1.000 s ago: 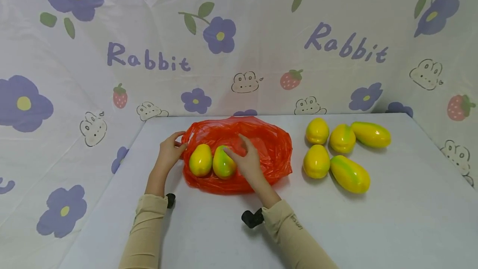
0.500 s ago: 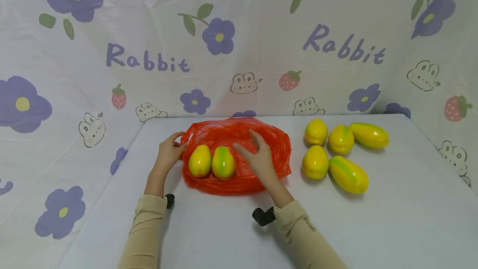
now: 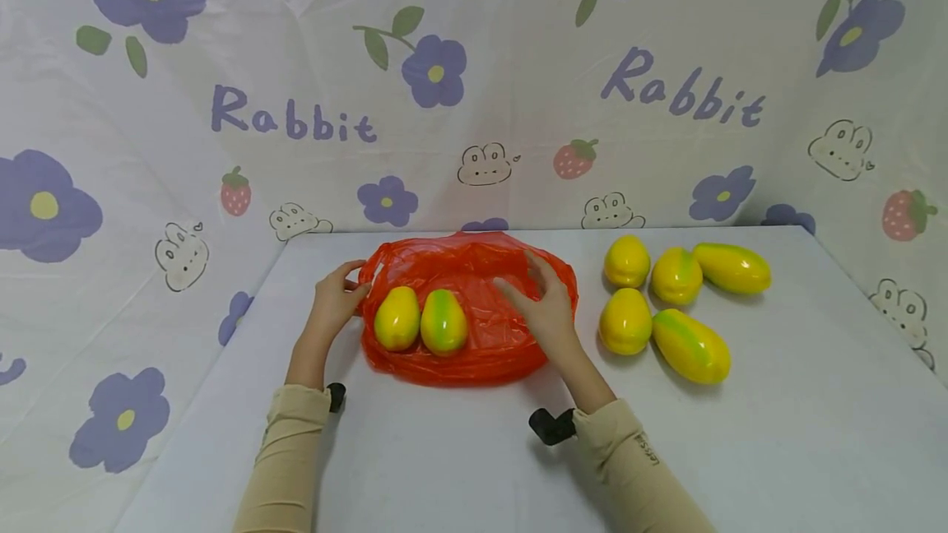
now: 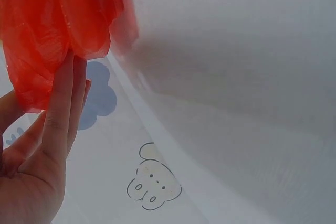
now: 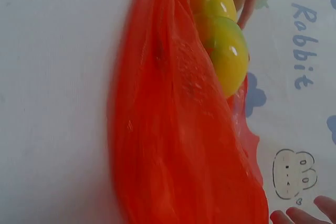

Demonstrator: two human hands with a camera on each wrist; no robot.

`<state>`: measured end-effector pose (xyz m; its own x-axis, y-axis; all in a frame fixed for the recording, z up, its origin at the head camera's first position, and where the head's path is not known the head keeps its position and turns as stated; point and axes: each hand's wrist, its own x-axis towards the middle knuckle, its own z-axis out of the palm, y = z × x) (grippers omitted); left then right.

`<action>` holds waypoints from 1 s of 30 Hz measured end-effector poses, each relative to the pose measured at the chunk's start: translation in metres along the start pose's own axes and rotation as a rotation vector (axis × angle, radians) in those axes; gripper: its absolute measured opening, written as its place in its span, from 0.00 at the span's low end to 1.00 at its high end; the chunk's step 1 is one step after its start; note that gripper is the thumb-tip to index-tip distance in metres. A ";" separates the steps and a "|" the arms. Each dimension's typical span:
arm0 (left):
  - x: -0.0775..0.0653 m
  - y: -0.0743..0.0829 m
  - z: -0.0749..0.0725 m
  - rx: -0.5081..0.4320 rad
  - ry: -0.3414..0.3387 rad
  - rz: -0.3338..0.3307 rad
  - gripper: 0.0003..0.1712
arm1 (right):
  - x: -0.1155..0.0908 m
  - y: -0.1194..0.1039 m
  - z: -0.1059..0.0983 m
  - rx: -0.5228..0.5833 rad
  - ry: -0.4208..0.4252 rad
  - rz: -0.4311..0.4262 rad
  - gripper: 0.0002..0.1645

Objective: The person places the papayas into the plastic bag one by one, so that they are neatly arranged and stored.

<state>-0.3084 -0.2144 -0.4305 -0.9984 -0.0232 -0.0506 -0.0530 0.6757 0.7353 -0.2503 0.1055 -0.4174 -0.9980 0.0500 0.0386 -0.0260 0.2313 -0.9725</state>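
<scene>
Fruit [image 3: 625, 322] right of the bag [image 3: 459, 373] seems hard and slippery: cup its fat middle. Left hand [image 3: 336, 301] pinches the bag's edge; right hand [image 3: 550, 312] is wide over it.

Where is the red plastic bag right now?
In the head view, the red plastic bag lies on the white table, left of the five yellow fruits, with the left hand at its left edge.

Backdrop cloth [image 3: 474, 122]: "Rabbit", printed twice in purple | right sleeve [image 3: 638, 467]: small dark lettering, too small to read
</scene>
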 end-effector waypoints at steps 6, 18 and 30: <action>-0.002 0.001 -0.001 0.006 0.015 0.016 0.29 | 0.000 0.000 -0.014 -0.016 0.010 0.002 0.50; -0.002 0.000 0.000 0.002 0.017 0.023 0.29 | -0.001 0.008 -0.041 0.007 0.073 -0.024 0.47; 0.002 0.001 0.002 -0.004 0.012 0.029 0.30 | -0.009 0.009 -0.076 -0.099 0.141 0.016 0.48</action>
<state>-0.3100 -0.2125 -0.4309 -0.9997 -0.0123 -0.0210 -0.0238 0.6734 0.7389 -0.2371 0.1810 -0.4095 -0.9801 0.1887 0.0620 0.0026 0.3240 -0.9460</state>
